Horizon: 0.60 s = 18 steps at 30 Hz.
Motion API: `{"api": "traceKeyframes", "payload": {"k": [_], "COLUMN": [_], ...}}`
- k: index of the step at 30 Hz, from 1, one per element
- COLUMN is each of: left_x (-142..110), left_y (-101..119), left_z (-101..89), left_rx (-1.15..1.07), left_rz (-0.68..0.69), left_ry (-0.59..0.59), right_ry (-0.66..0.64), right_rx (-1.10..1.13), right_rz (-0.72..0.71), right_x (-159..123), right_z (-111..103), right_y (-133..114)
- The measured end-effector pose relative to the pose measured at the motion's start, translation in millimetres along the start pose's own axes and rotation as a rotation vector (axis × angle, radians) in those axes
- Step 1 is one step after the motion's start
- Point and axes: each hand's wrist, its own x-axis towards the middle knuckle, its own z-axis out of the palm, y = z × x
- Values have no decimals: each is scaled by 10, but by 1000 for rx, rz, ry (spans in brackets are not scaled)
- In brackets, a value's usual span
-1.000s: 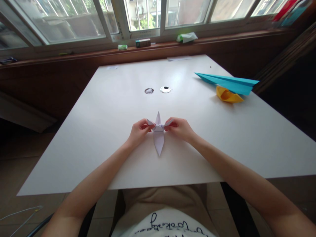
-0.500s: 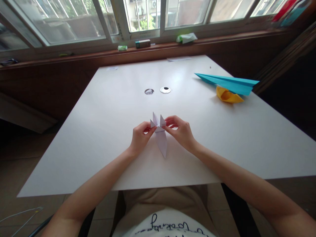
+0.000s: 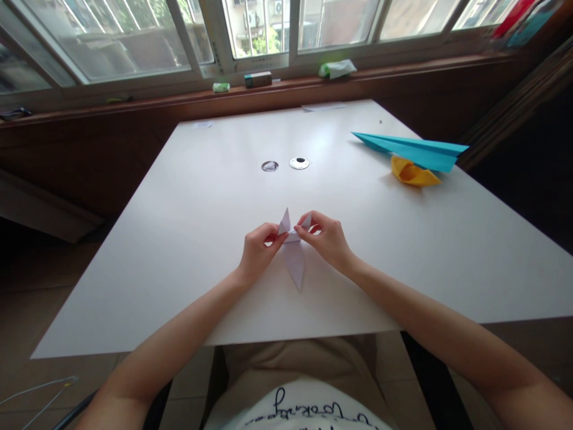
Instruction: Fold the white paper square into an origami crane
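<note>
Both my hands pinch a small folded white paper figure (image 3: 295, 263) just above the near middle of the white table. Its long pointed flap hangs toward me, and smaller points stick up between my fingers. My left hand (image 3: 262, 248) is closed on the paper's left side, thumb toward the centre. On the other side, my right hand (image 3: 326, 239) grips the right part, with a pointed tip showing past the fingers. My fingers cover part of the folds in the middle.
A blue paper plane (image 3: 416, 150) and a yellow paper boat (image 3: 414, 173) lie at the right of the white table (image 3: 179, 197). Two round cable holes (image 3: 299, 163) sit in the tabletop beyond my hands. A small box (image 3: 258, 79) and a tissue pack (image 3: 336, 69) rest on the windowsill.
The upright points of the white paper have shifted; the right one now leans outward in my right hand. My left hand has moved slightly right.
</note>
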Motion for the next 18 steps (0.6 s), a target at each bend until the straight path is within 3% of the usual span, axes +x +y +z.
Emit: {"api": "traceKeyframes", "payload": {"k": [6,18], "left_x": [37,26], "left_y": [-29,-18], "left_z": [-14,-15], "left_rx": [-90,-104], "left_rz": [-157,-120], "left_ry": [28,-36], "right_ry": [33,26], "right_rx": [73,112], "right_rz": [85,168], "right_x": [34,55], "right_z": [9,13], "right_y": [50,99]}}
